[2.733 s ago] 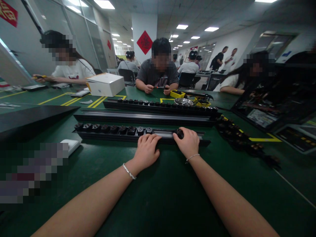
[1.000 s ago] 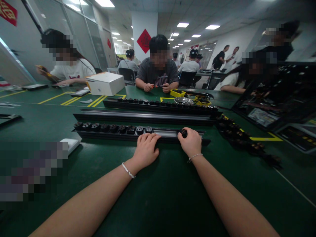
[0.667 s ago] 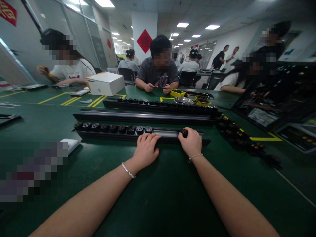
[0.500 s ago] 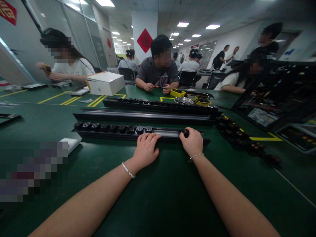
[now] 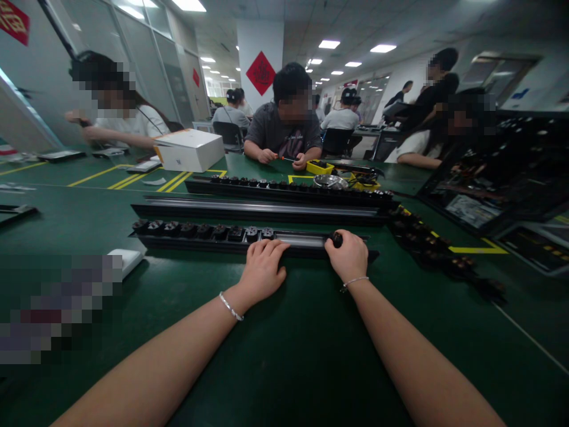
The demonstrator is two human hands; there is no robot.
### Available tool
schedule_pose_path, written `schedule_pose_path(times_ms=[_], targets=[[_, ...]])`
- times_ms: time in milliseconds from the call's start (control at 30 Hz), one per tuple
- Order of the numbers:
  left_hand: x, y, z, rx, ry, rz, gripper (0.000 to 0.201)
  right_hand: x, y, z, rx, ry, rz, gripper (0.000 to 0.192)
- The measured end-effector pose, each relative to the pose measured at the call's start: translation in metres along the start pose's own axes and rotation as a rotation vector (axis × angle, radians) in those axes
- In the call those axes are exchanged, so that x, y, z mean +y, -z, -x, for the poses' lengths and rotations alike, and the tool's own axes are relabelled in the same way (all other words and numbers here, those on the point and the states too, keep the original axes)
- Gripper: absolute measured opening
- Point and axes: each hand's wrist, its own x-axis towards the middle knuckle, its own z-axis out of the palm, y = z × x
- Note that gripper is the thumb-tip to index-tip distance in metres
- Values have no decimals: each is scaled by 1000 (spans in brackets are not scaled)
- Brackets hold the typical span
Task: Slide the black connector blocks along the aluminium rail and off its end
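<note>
A long black channel [image 5: 200, 244] lies crosswise before me, with a row of black socket modules [image 5: 204, 230] in its left and middle part. To their right a bare, shiny stretch of the channel shows. My left hand [image 5: 262, 270] rests with its fingers on the channel's near edge, beside the last module, thumb apart. At the channel's right end my right hand [image 5: 349, 255] pinches a single black socket module [image 5: 336, 238] over the channel. Its underside is hidden by my fingers, so I cannot tell if it touches the channel.
Behind lie a second black channel [image 5: 258, 209] and a filled one [image 5: 284, 188]. Loose modules [image 5: 427, 237] trail along the right. Farther off are a metal bowl [image 5: 329, 181], a yellow bin [image 5: 319, 166] and a white box [image 5: 191, 149]. Across the table a person [image 5: 284, 118] holds a screwdriver.
My right hand and its module have shifted very slightly right. My left hand stays in place. In the background at right, a standing person has moved left.
</note>
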Motion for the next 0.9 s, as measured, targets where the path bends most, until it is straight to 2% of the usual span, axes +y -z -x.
schedule_pose_path(times_ms=[900], targets=[[0,0,1,2,-9,7,52,4,2,-1,3,-12,13,30]])
